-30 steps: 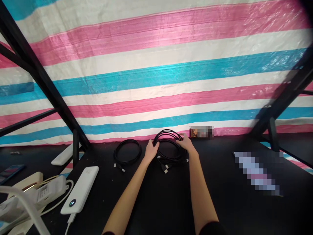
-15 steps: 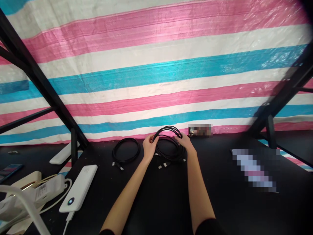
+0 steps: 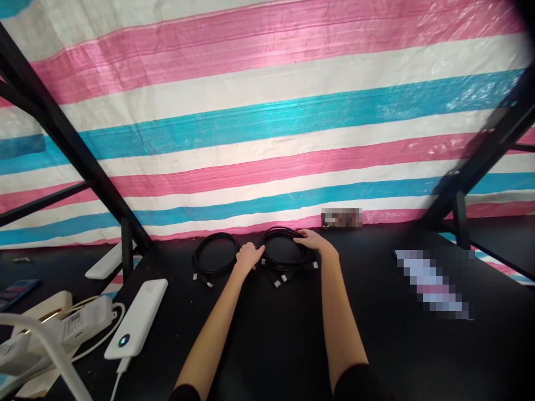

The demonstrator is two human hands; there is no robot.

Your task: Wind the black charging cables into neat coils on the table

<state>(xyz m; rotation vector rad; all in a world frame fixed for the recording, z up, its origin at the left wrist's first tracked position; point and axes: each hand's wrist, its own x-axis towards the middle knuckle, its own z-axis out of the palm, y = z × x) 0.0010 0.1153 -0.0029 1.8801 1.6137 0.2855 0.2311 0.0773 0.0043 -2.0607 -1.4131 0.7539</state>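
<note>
A bundle of black cable coils (image 3: 279, 264) lies flat on the black tabletop in front of me, with several silver USB plugs (image 3: 284, 278) along its near side. My left hand (image 3: 249, 256) is at the bundle's left edge, thumb pointing out toward it and nothing visibly in its grasp. At the right edge, my right hand (image 3: 314, 240) reaches over the loops with fingers stretched out, touching or nearly touching them. Left of my left hand sits a single black cable coil (image 3: 216, 272), its two plugs toward me.
A white power bank (image 3: 137, 317) with a plugged-in cable lies to the left. Beside it are a white power strip (image 3: 79, 323) and cords. A pixelated flat item (image 3: 434, 287) is on the right, and a small box (image 3: 341, 218) stands by the striped sheet (image 3: 267, 128). Black frame legs (image 3: 90, 156) flank the table.
The loops that both hands held raised have come down flat onto the other coiled cable. My left hand has let go and moved slightly left and down; the right hand's fingers have loosened.
</note>
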